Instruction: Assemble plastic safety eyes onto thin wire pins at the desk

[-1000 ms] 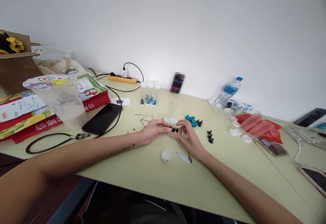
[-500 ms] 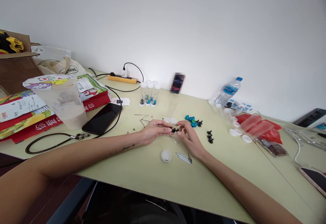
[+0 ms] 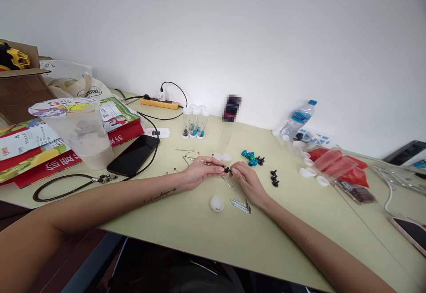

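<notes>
My left hand (image 3: 201,171) rests on the pale green table (image 3: 186,222), pinched on thin metal tweezers (image 3: 210,164) whose tips meet a small black bead (image 3: 227,169). Fingers of my right hand (image 3: 245,180) close on that same black bead from the right. A white cap (image 3: 217,203) and a bundle of metal pins (image 3: 240,205) lie just in front of both hands. Blue and black beads (image 3: 252,157) sit behind the right hand, and three more black beads (image 3: 274,178) to its right.
Clear vials with white lids (image 3: 195,123) stand behind the hands. A black phone (image 3: 133,154) on a cable, a plastic cup (image 3: 86,135) and red-green books (image 3: 36,146) lie left. A water bottle (image 3: 297,120), red bags (image 3: 342,166) and white caps (image 3: 311,173) are right.
My right hand's fingers have curled in and closed tighter on the black bead at the tweezers' tips. The left hand has stayed in place.
</notes>
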`<state>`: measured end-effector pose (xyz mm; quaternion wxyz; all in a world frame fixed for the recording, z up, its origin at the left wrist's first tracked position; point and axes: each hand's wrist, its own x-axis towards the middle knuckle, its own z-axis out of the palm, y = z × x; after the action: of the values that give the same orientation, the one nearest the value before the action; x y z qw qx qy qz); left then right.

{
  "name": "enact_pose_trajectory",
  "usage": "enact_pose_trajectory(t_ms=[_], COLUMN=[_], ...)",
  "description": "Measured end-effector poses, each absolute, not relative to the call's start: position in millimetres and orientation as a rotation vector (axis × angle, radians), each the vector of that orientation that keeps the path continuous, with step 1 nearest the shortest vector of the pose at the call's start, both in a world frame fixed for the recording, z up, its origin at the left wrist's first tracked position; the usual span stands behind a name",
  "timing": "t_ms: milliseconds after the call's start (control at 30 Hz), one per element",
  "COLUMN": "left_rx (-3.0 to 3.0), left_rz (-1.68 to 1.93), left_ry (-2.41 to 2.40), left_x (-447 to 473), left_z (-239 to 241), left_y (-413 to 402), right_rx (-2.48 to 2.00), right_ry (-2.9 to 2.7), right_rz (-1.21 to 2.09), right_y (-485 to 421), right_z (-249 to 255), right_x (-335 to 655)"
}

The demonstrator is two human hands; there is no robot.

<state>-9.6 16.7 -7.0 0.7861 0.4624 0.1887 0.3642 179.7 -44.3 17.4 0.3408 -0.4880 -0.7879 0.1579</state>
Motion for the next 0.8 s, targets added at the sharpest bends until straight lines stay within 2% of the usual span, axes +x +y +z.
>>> enact_pose_trajectory(t_ms=[800], left_rx=[0.984], left_rz=[0.786], left_ry=[0.416], left_x=[-10.5], left_z=[-3.8], left_y=[15.6], right_rx=[-1.245], right_ry=[-2.025], right_rz=[0.443], right_y=[-42.8], right_z=[17.1], right_x=[180.2])
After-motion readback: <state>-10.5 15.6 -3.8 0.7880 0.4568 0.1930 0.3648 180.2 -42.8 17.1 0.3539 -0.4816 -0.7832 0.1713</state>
